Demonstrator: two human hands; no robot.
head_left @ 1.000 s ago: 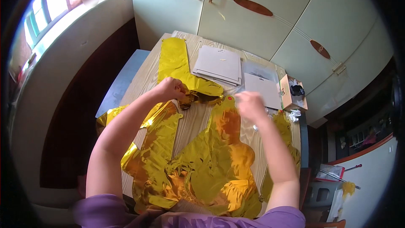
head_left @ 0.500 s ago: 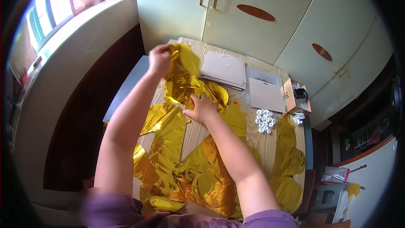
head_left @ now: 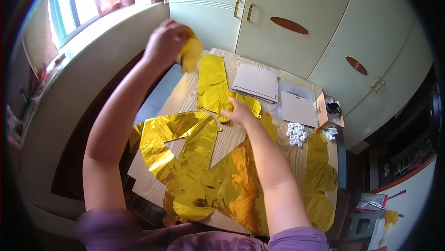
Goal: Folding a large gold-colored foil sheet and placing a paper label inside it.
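Observation:
My left hand point(head_left: 164, 42) is raised above the table's far left corner, closed on a blurred piece of gold foil point(head_left: 191, 54). Whether this piece joins the foil below, I cannot tell. Flat beneath it at the back lies a gold foil balloon point(head_left: 212, 79), uninflated. My right hand point(head_left: 238, 112) rests at its near end, thumb and fingers apart. Closer to me, more flat gold foil balloons point(head_left: 192, 158) spread across the table, one reaching past its left edge. My right forearm covers part of them. Another gold foil balloon point(head_left: 320, 186) lies along the right side.
Behind my right hand are a stack of pale cards point(head_left: 256, 81) and a card in clear plastic point(head_left: 299, 108). White ribbon rolls point(head_left: 296, 135) cluster near an open box point(head_left: 330, 107) holding something black. Cabinets point(head_left: 296, 0) stand behind the wooden table; a window sill point(head_left: 106, 21) runs along the left.
My left hand has lifted up and left with the foil. The crumpled foil at the back now lies flatter. My right hand has shifted slightly right, and the view has shifted.

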